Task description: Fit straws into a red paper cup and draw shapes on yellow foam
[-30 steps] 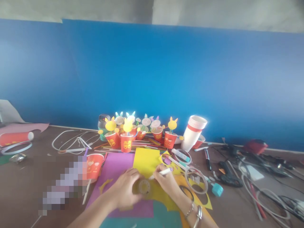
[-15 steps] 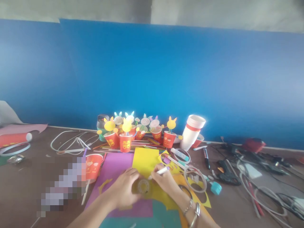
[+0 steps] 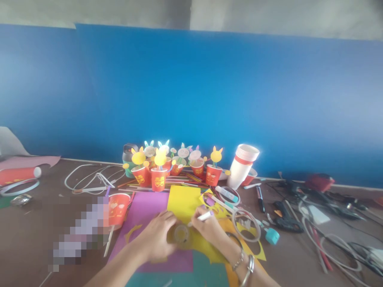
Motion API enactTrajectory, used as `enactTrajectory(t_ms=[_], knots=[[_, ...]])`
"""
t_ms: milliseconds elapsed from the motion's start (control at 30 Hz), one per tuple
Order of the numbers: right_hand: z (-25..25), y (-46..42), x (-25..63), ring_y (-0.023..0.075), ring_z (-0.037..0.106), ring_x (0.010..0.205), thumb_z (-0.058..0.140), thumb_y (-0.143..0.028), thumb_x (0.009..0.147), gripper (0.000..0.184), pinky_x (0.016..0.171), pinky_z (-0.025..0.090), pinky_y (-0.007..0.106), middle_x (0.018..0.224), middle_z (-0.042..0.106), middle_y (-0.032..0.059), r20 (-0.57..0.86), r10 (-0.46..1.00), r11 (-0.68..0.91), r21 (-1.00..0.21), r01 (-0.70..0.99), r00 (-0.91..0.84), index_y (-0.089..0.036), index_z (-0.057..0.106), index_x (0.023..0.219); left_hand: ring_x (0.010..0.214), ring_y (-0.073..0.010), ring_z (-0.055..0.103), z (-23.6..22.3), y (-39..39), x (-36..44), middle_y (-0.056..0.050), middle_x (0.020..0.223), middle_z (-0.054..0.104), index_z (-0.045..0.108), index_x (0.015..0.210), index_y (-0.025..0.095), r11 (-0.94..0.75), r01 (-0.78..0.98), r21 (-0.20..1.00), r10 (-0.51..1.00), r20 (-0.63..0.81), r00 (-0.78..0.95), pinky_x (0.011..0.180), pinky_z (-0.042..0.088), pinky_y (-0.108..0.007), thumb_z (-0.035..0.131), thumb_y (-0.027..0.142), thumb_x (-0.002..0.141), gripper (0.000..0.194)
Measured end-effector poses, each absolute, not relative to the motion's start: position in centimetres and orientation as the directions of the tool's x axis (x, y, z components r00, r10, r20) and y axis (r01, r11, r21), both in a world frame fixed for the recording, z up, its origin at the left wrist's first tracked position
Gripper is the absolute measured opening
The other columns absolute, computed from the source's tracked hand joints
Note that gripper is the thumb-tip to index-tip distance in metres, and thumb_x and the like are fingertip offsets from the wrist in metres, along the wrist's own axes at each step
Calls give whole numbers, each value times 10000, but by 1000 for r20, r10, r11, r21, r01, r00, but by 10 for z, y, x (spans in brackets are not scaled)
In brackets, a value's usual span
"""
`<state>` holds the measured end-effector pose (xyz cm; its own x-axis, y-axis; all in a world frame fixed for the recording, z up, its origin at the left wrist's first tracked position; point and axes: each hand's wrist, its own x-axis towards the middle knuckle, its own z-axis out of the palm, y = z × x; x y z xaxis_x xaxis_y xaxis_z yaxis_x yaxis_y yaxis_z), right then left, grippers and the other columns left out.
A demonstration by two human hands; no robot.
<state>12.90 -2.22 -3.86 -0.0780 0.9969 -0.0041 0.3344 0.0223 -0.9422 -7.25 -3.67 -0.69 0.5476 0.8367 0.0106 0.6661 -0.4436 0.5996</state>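
A round roll of tape (image 3: 181, 235) sits low in the middle of my view, on a yellow sheet (image 3: 185, 198); take it as the centre of a clock face, twelve pointing away from me. From nine o'clock my left hand (image 3: 160, 235) curls about the roll, thumb and fingers gripping its edge. Between two and three, my right hand (image 3: 206, 227) pinches a white marker (image 3: 205, 216) with a purple end, its tip slanting down just beside the roll; I cannot tell whether it touches the paper. The yellow sheet reaches up to twelve. A purple sheet (image 3: 149, 202) spreads toward ten, and a teal sheet (image 3: 179, 280) lies at six. Near ten stands a red cup (image 3: 116, 207). From eleven to one, farther off, more red cups (image 3: 158, 180) hold paper animal heads. A stack of white cups (image 3: 239, 171) leans between one and two.
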Motion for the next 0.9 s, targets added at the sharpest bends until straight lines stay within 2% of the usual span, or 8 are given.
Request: enactTrajectory(t_ms=[267, 467, 700, 900], knots=[[-32, -30, 131, 135, 381, 482, 513, -205, 662, 147, 465, 296, 269, 491, 469, -44, -27, 996, 4, -933, 361, -80, -253, 413, 565, 982, -259, 584, -6, -36, -73, -44, 1026, 635, 644, 1005, 252, -455, 632, 627, 828, 37, 559, 822, 457, -337, 691, 258, 708, 301], [-31, -42, 134, 134, 367, 509, 510, -194, 675, 160, 495, 277, 270, 505, 419, -51, -12, 998, 12, -917, 398, -58, -244, 402, 568, 1015, -262, 573, -7, -36, -73, -47, 1068, 631, 635, 1040, 264, -462, 597, 656, 820, 59, 570, 867, 446, -346, 713, 303, 710, 341], [-32, -60, 134, 140, 381, 540, 515, -213, 699, 162, 519, 291, 274, 530, 415, -47, 19, 1000, 27, -890, 454, -22, -234, 407, 579, 934, -246, 581, -10, -36, -73, -46, 979, 613, 622, 948, 237, -468, 649, 600, 830, 46, 555, 794, 453, -330, 684, 311, 722, 245], [-28, -74, 132, 137, 408, 529, 500, -190, 721, 152, 504, 310, 266, 538, 449, -42, 14, 999, 35, -859, 511, -45, -231, 420, 598, 933, -246, 584, -8, -36, -73, -50, 981, 607, 630, 984, 241, -479, 658, 581, 823, 36, 567, 810, 452, -333, 662, 353, 755, 257]])
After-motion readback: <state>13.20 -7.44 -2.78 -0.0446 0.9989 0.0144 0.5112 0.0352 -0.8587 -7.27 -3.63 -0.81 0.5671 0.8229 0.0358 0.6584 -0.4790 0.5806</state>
